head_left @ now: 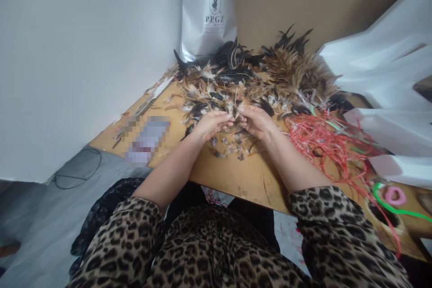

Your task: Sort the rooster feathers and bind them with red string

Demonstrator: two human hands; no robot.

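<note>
Feathers: small tuft [235, 109] pinched between both hands, right at the near edge of the big feather pile [249, 78] mid-desk
Left hand [212, 124]: fingers curled, gripping the tuft
Right hand [258, 122]: same deal, fingertips closed on it, touching the left
Desk [232, 175]: loose feather bits scattered under the hands
Right side: tangle of red strings [324, 141]
Far corner: silver bag [206, 9] upright against the wall

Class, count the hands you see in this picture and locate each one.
2. The left hand and the right hand meet at the near edge of the feather pile, fingertips pinching small feathers.
</note>
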